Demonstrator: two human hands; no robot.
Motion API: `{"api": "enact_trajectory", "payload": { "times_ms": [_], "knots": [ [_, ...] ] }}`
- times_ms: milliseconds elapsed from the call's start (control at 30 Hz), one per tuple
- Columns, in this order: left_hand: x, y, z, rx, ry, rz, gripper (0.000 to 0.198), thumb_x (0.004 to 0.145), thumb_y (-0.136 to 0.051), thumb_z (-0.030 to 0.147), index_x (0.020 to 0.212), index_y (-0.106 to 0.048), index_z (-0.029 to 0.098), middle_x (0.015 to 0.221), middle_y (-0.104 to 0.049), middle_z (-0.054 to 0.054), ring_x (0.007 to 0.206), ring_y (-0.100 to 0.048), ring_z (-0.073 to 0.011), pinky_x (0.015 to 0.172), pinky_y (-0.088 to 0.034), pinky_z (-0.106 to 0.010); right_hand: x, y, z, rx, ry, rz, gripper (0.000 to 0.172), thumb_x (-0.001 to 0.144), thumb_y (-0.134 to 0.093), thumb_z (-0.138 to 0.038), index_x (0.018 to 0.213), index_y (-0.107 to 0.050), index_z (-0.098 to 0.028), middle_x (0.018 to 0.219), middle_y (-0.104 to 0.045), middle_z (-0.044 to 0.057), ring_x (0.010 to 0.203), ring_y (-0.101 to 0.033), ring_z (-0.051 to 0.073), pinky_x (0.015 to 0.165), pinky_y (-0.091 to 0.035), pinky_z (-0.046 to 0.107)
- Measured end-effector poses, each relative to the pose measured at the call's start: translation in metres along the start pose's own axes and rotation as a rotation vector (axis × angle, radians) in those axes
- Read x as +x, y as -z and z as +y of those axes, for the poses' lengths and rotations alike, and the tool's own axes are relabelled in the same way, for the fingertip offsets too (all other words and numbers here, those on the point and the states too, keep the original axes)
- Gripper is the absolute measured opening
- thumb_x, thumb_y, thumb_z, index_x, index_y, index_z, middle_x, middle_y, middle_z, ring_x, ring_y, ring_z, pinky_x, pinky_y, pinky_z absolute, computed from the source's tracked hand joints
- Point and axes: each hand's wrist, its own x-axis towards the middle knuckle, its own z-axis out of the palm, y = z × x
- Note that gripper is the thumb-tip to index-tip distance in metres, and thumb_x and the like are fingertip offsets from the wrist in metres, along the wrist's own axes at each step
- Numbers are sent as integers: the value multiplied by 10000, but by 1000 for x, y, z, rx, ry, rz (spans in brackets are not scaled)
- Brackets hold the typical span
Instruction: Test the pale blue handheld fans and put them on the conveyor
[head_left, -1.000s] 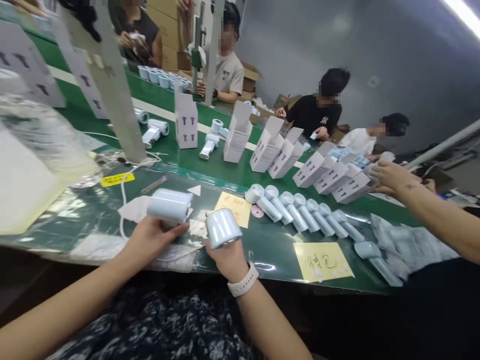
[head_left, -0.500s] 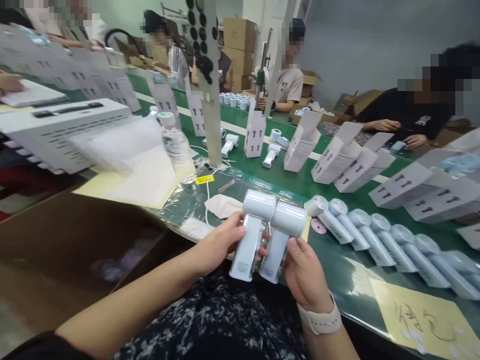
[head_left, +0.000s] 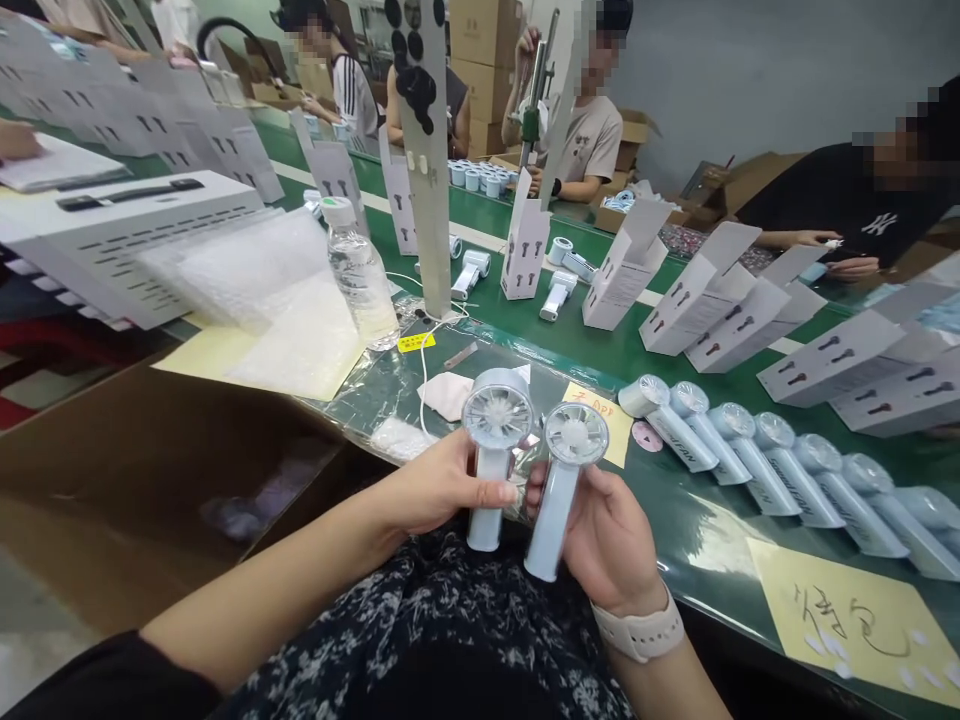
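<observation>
Two light-blue handheld fans are held upright side by side above my lap, their clear grilles turned up toward me. My left hand is closed around the handle of the left handheld fan, thumb across its front. My right hand grips the right handheld fan from its right side, fingers partly hidden behind the handle. The two fans stand slightly apart. Beyond them on the bench lie a white cloth-like piece and a yellow note.
A row of light-blue fans lies along the bench at right, above a handwritten yellow sheet. White boxes stand on the green belt. At left are a water bottle, bubble wrap and a cardboard box. Co-workers sit opposite.
Both fans have been turned so their grilles now face me instead of their barrel-shaped sides. They have moved slightly apart at the heads.
</observation>
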Motion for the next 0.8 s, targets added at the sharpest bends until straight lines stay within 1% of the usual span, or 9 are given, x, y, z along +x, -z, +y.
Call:
{"api": "enact_trajectory", "payload": {
  "times_ms": [100, 167, 267, 367, 467, 533, 667, 733, 800],
  "knots": [
    [0, 5, -4, 10, -21, 84, 434, 699, -837, 446, 919, -613, 147, 796, -629, -18, 683, -589, -136, 656, -484, -265, -1, -4, 0, 8, -4, -13, 251, 845, -573, -423, 854, -686, -199, 772, -688, 54, 659, -606, 178, 605, -530, 298],
    [-1, 9, -5, -28, -2, 84, 439, 752, -777, 491, 971, -613, 148, 830, -646, -42, 736, -610, -164, 702, -505, -295, -2, -6, -1, 27, 28, -5, 245, 857, -554, -410, 888, -673, -197, 794, -684, 60, 661, -605, 178, 577, -516, 288],
    [-2, 14, -6, -101, 13, 0, 360, 827, -691, 409, 1075, -598, 166, 954, -682, -78, 846, -659, -224, 800, -522, -373, -3, -7, -3, 51, 61, -5, 238, 855, -568, -406, 909, -672, -198, 776, -663, 49, 655, -604, 176, 538, -502, 275],
    [-2, 16, -7, -118, -16, -1, 305, 856, -637, 297, 1137, -582, 192, 1033, -695, -76, 887, -683, -233, 820, -524, -379, -5, -6, -7, 40, 132, -5, 198, 839, -615, -371, 941, -687, -218, 763, -662, 31, 672, -618, 176, 525, -511, 265],
    [-1, 16, -6, -106, 17, 32, 341, 860, -632, 278, 1185, -560, 203, 1064, -704, -83, 934, -696, -256, 830, -533, -395, -6, -4, -12, -15, 166, 0, 204, 843, -631, -374, 970, -700, -231, 765, -682, 28, 647, -639, 178, 551, -541, 288],
    [-1, 14, -4, -86, 38, 59, 411, 843, -659, 285, 1227, -538, 206, 1099, -702, -91, 952, -703, -267, 849, -536, -410, -6, -2, -14, -37, 187, 27, 215, 843, -639, -380, 987, -707, -235, 778, -700, 34, 659, -661, 192, 608, -574, 329],
    [-1, 9, -1, -7, 60, 101, 512, 821, -712, 310, 1271, -491, 207, 1134, -700, -110, 979, -712, -289, 855, -543, -432, -4, -1, -14, -5, 260, 137, 298, 849, -652, -313, 1143, -681, -272, 1032, -737, 41, 896, -696, 216, 778, -595, 364],
    [-1, 7, -1, 36, 77, 93, 514, 825, -722, 343, 1253, -472, 209, 1145, -702, -127, 1004, -709, -305, 842, -547, -446, -2, -1, -12, -8, 250, 188, 349, 872, -633, -312, 1220, -644, -290, 1079, -740, 43, 936, -697, 219, 778, -592, 359],
    [-1, 7, -2, 75, 78, 68, 501, 821, -731, 397, 1200, -465, 205, 1137, -708, -139, 1005, -710, -310, 828, -549, -446, -1, -1, -11, -29, 222, 215, 367, 897, -599, -332, 1259, -617, -283, 1018, -755, 58, 893, -708, 236, 731, -596, 380]
  ]
}}
